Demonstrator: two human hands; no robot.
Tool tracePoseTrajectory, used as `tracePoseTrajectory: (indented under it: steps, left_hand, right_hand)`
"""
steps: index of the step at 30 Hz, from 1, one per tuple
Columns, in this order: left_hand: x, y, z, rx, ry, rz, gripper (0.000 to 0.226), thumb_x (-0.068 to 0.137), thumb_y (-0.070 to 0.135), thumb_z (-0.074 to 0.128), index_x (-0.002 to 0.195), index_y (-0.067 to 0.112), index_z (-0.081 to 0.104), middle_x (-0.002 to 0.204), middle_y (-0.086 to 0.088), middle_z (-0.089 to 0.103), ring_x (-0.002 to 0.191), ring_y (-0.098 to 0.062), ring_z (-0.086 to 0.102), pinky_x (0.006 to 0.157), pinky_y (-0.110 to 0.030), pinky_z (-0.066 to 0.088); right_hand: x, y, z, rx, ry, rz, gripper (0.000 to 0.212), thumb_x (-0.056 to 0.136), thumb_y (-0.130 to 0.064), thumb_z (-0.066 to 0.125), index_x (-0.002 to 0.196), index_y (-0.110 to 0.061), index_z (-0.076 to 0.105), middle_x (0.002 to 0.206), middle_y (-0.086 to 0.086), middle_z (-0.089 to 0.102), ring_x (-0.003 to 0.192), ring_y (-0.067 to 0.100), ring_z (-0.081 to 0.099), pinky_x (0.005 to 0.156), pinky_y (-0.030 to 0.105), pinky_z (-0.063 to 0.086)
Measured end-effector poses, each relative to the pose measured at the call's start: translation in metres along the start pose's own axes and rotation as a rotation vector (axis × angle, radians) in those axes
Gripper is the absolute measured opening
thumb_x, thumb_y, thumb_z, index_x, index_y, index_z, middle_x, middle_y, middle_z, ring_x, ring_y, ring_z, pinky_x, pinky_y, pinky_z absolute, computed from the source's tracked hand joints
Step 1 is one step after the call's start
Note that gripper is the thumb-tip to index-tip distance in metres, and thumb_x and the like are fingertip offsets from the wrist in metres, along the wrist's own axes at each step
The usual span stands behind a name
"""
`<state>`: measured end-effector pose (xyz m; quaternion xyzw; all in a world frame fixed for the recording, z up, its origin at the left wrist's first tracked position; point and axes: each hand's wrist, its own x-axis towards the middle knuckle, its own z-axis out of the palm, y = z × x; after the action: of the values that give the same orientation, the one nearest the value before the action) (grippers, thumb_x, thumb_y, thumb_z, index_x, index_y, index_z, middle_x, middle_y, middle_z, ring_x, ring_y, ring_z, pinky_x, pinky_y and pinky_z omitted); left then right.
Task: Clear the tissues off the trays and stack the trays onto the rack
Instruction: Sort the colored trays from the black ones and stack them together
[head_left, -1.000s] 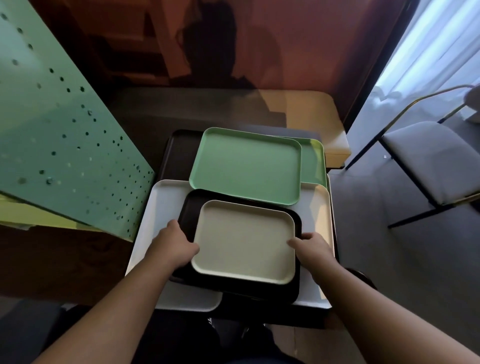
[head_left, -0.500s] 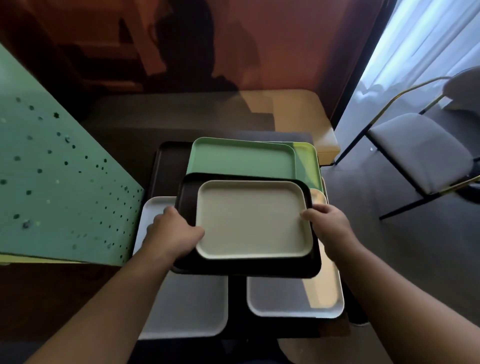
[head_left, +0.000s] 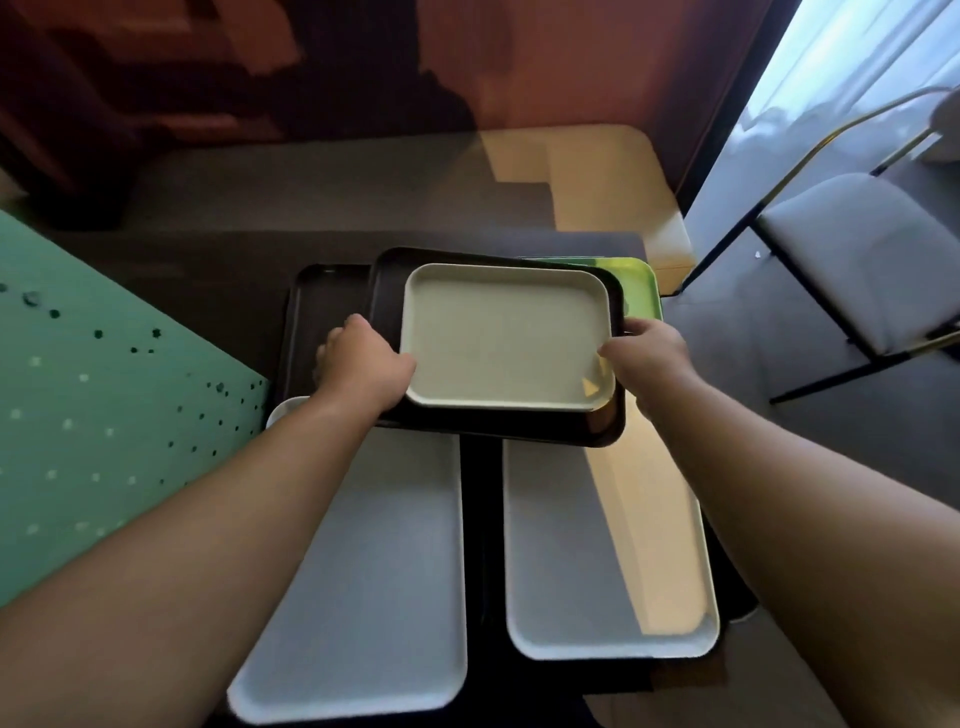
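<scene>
Hands grip opposite edges, left hand (head_left: 363, 366) and right hand (head_left: 647, 358), of a black rectangular plastic tray (head_left: 387, 312) carrying a smaller cream tray (head_left: 504, 335), held above two white trays (head_left: 608, 545) and a green tray (head_left: 641, 288).

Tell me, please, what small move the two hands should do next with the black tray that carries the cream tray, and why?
Probably lower it onto the green tray behind. The left hand and right hand hold the black tray by its side edges, with the cream tray inside it. It already covers most of the green one, and no tissues are visible.
</scene>
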<state>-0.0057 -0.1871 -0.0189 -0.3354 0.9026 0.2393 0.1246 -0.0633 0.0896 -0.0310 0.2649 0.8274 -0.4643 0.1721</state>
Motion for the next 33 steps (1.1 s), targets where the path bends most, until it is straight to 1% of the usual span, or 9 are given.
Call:
tracePoseTrajectory:
  steps: [7,10,14,17,20,24,26,28,33]
  left_hand:
    - [0.012,-0.003,0.004,-0.041,0.019,0.031,0.064,0.084,0.030,0.069,0.137,0.001,0.047,0.140,-0.020,0.052,0.126,-0.041,0.051,0.098,-0.043,0.045]
    - [0.011,0.000,0.004,-0.034,0.008,0.024,0.063,0.086,0.029,0.067,0.139,0.001,0.046,0.142,-0.020,0.048,0.128,-0.041,0.048,0.099,-0.042,0.044]
    - [0.010,-0.005,0.008,0.067,-0.048,0.009,0.060,0.087,0.031,0.062,0.137,0.003,0.045,0.141,-0.020,0.048,0.128,-0.042,0.045,0.099,-0.044,0.042]
    - [0.009,-0.008,0.008,0.014,-0.110,-0.006,0.068,0.089,0.031,0.060,0.147,0.005,0.036,0.148,-0.018,0.045,0.131,-0.040,0.047,0.101,-0.043,0.043]
    - [0.006,-0.013,-0.001,-0.244,-0.044,-0.026,0.069,0.090,0.028,0.060,0.153,0.010,0.036,0.145,-0.012,0.054,0.124,-0.032,0.055,0.100,-0.038,0.046]
    - [-0.005,-0.016,-0.023,-0.643,0.055,-0.028,0.053,0.087,0.026,0.064,0.138,0.014,0.054,0.120,0.000,0.067,0.105,-0.016,0.063,0.087,-0.029,0.050]
    - [-0.004,-0.014,-0.033,-0.984,0.075,-0.170,0.029,0.081,0.022,0.065,0.108,0.011,0.069,0.089,-0.001,0.071,0.087,-0.020,0.068,0.077,-0.033,0.056]
    - [-0.009,-0.012,-0.037,-1.314,0.009,-0.325,0.010,0.080,0.016,0.064,0.085,0.008,0.067,0.075,-0.008,0.072,0.073,-0.029,0.071,0.068,-0.038,0.058]
    - [-0.077,0.014,-0.005,-1.552,-0.458,-0.332,0.049,0.078,0.025,0.080,0.122,0.008,0.066,0.116,-0.015,0.074,0.101,-0.032,0.073,0.087,-0.052,0.059]
  right_hand:
    - [0.009,-0.011,0.009,-0.060,-0.013,-0.038,0.036,0.090,-0.009,0.059,0.123,-0.019,0.069,0.090,-0.006,0.062,0.101,0.026,0.063,0.094,0.047,0.058]
    - [0.010,-0.012,0.012,-0.082,0.000,-0.055,0.041,0.093,-0.008,0.055,0.132,-0.016,0.064,0.112,0.007,0.067,0.099,0.026,0.061,0.095,0.045,0.057]
    - [0.009,-0.010,0.017,-0.064,-0.042,-0.003,0.064,0.091,-0.015,0.055,0.152,-0.030,0.045,0.134,0.006,0.058,0.106,0.027,0.061,0.093,0.041,0.057]
    - [0.005,-0.007,0.019,-0.026,-0.056,-0.003,0.071,0.089,-0.014,0.056,0.155,-0.033,0.039,0.135,0.003,0.058,0.112,0.027,0.060,0.099,0.046,0.055]
    - [-0.006,-0.010,0.012,0.062,-0.053,0.014,0.054,0.089,-0.016,0.059,0.142,-0.024,0.054,0.113,0.000,0.063,0.106,0.028,0.064,0.097,0.047,0.057]
    - [-0.032,-0.004,-0.007,0.384,-0.120,0.163,0.008,0.086,-0.006,0.065,0.093,-0.010,0.064,0.110,0.019,0.072,0.100,0.039,0.071,0.092,0.053,0.059]
    - [-0.048,0.008,-0.013,0.554,-0.160,0.216,0.016,0.086,0.001,0.062,0.101,-0.001,0.066,0.106,0.022,0.073,0.093,0.041,0.072,0.082,0.050,0.061]
    - [-0.060,0.023,-0.013,0.727,-0.148,0.235,0.032,0.084,0.002,0.060,0.115,0.004,0.066,0.110,0.024,0.074,0.094,0.042,0.073,0.080,0.050,0.062]
    - [-0.118,0.045,0.017,1.054,-0.046,0.184,0.058,0.073,0.002,0.063,0.131,-0.004,0.061,0.122,0.025,0.071,0.109,0.046,0.070,0.092,0.058,0.058]
